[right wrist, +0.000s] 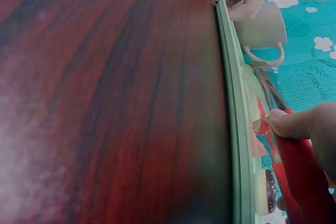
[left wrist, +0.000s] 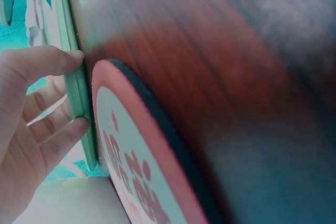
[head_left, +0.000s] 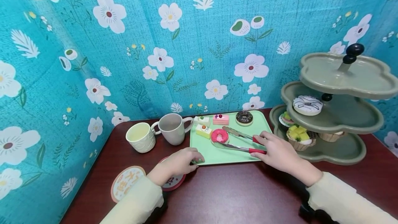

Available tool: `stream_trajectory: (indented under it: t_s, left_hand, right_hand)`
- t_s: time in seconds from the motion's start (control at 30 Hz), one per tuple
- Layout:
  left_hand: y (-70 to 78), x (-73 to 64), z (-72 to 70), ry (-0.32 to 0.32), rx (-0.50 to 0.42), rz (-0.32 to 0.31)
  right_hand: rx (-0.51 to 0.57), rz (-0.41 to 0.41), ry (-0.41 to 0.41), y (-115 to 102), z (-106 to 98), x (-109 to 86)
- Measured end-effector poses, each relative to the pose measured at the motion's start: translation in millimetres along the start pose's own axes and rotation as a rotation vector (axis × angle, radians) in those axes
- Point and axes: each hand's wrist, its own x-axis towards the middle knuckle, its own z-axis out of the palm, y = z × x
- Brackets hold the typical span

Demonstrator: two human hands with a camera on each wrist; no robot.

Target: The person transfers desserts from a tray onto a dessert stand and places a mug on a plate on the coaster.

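Note:
My right hand [head_left: 276, 149] holds metal tongs [head_left: 239, 148] by their red handles, thumb on one handle in the right wrist view. The tong arms are spread, with tips on either side of a pink-iced donut [head_left: 219, 135] on the green tray [head_left: 233, 156]. At the tray's near left corner, my left hand [head_left: 183, 160] grips the rim, with thumb and fingertips right at the edge in the left wrist view. Also on the tray are a chocolate donut [head_left: 244, 117], a pink cake slice [head_left: 220, 120], a yellow cake slice [head_left: 203, 131] and a white-topped one [head_left: 202, 120].
A grey mug [head_left: 172, 129] and a cream cup [head_left: 141, 137] stand left of the tray. Two round coasters lie nearer, one orange-rimmed [head_left: 125, 182], one red-rimmed [head_left: 174, 182] beside my left hand. On the right, a three-tier stand [head_left: 339, 151] bears a white donut [head_left: 308, 105] and several cupcakes.

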Motion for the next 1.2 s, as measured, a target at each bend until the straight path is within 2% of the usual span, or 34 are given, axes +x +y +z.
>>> stream_trajectory:
  t_s: [0.7, 1.2]
  left_hand:
    - [-0.5, -0.7, 3.3, 0.010, -0.014, -0.004]
    - [0.3, -0.9, 0.8, 0.005, -0.007, -0.019]
  right_hand:
    - [-0.022, -0.068, 0.015, -2.3, 7.7, 8.0]
    - [-0.031, -0.042, -0.018, -1.8, -4.0, 7.8]
